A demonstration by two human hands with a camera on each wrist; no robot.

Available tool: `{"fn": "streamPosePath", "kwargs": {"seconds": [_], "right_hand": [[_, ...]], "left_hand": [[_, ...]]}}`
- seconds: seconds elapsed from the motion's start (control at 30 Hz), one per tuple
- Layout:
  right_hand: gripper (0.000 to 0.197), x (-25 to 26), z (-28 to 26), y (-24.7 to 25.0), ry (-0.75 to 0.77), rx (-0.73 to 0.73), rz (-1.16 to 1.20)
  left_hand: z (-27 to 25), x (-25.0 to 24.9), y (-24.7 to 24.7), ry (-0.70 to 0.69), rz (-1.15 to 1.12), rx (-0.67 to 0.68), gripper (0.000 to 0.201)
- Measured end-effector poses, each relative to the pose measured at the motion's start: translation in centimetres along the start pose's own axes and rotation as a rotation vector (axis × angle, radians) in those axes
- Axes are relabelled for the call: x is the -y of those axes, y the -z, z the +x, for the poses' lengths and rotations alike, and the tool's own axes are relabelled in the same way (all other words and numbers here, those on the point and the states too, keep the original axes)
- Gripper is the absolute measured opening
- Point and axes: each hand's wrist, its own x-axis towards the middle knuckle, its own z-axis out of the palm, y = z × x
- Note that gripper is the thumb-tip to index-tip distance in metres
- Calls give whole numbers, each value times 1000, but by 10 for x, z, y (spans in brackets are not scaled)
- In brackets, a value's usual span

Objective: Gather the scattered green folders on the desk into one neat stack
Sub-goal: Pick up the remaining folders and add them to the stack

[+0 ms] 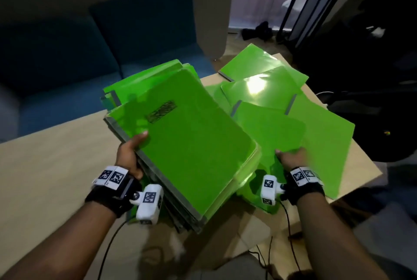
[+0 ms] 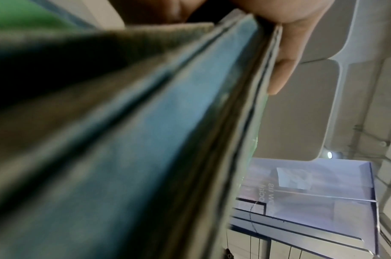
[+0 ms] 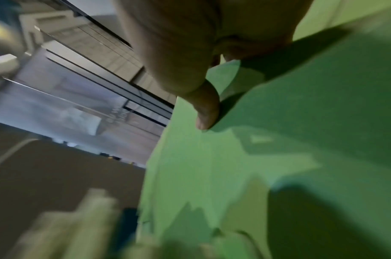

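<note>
A thick stack of green folders [image 1: 191, 144] with grey spines is held tilted above the desk. My left hand [image 1: 133, 151] grips its left spine edge, thumb on the top cover. The left wrist view shows the stacked spines [image 2: 167, 140] close up with my thumb [image 2: 285, 61] over their edge. My right hand [image 1: 291, 158] pinches the near edge of a loose green folder [image 1: 270, 131] lying to the right. In the right wrist view my thumb [image 3: 205, 112] presses on that green folder [image 3: 278, 140]. Several more green folders [image 1: 259, 67] lie fanned across the desk's right half.
The beige desk [image 1: 56, 167] runs left and toward me. A dark blue sofa [image 1: 90, 43] stands behind it, and a dark bag or chair [image 1: 372, 76] sits close at the right. Black cables [image 1: 293, 246] hang from both wrist cameras over the near desk edge.
</note>
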Motion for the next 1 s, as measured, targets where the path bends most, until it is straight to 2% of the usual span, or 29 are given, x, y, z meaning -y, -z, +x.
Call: {"fn": "streamPosePath", "kwargs": {"seconds": [0.13, 0.2, 0.23, 0.27, 0.33, 0.4, 0.53, 0.6, 0.63, 0.7, 0.77, 0.83, 0.93, 1.0], "right_hand": [[74, 28, 26, 50, 152, -167, 124], [58, 34, 44, 78, 180, -186, 144], [57, 32, 55, 88, 177, -179, 121], [61, 29, 64, 96, 160, -150, 96], [85, 18, 79, 104, 92, -113, -24], [95, 2, 92, 105, -11, -166, -225], [119, -10, 88, 96, -197, -184, -300], [126, -12, 92, 94, -209, -187, -304], [128, -13, 95, 96, -228, -189, -310], [129, -22, 106, 104, -212, -160, -281], [123, -27, 114, 114, -237, -63, -126], [102, -33, 124, 122, -228, -2, -7], [97, -20, 117, 124, -141, -135, 91], [78, 5, 101, 123, 46, -235, 176]], "left_hand": [[14, 25, -19, 80, 48, 25, 46], [19, 34, -35, 108, 89, 43, 49], [23, 37, -44, 125, 117, 37, 50], [27, 41, -53, 148, 153, 19, 49], [38, 49, -65, 146, 200, -13, 45], [49, 56, -73, 146, 266, -33, 34], [65, 76, -67, 209, 298, -3, 52], [67, 87, -60, 214, 286, 13, 76], [67, 90, -58, 196, 294, 20, 82], [65, 90, -59, 170, 306, 19, 70], [64, 88, -59, 174, 315, -8, 57], [64, 89, -58, 146, 338, -1, 61], [65, 94, -53, 119, 345, -9, 86], [63, 92, -56, 121, 358, 1, 81]]}}
